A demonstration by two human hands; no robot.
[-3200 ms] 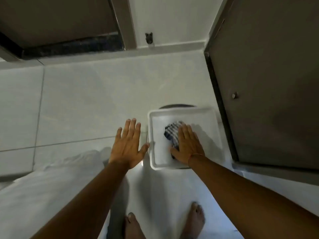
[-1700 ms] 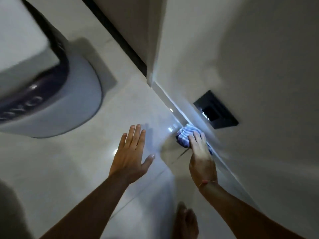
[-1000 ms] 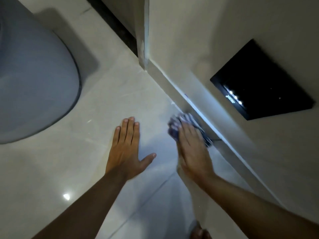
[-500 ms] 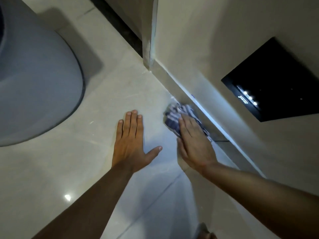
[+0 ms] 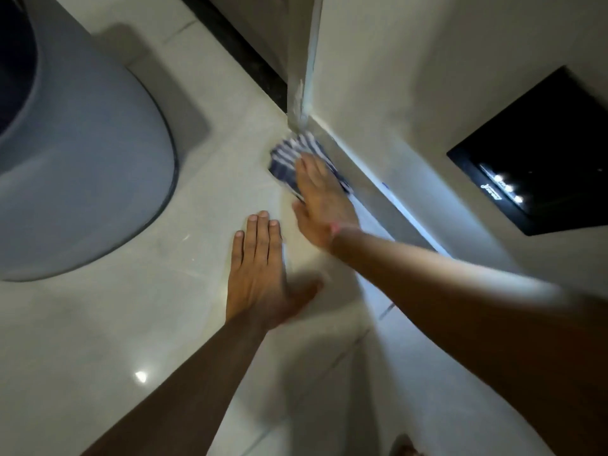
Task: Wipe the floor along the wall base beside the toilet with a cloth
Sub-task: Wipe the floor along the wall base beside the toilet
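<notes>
Mid-wipe, judging by the layout: blue-and-white striped cloth pressed flat on the pale floor tile, right at the corner where the door-frame post meets the wall base, touching or just short of both; blur there makes the exact contact hard to read. Right hand spread palm-down over the near half of the cloth, fingers extended rather than curled, so grip flat and open, pinning the cloth by pressure and not clenching it. Left hand planted flat on the floor just beside, fingers together, grip open and empty, apparently serving as a brace for body weight. Toilet well to the left, with a bare strip of tile between it and the cloth. Black glossy wall panel set into the wall on the right, above the base. A bare foot just visible at the bottom edge. Seemingly at the far end of 1 stroke along the base. Next move likely a pull back along the skirting toward the body, with steady downward pressure, the cloth edge kept tight against the base and the corner by the post given a firm press. Left hand best left planted for balance.
</notes>
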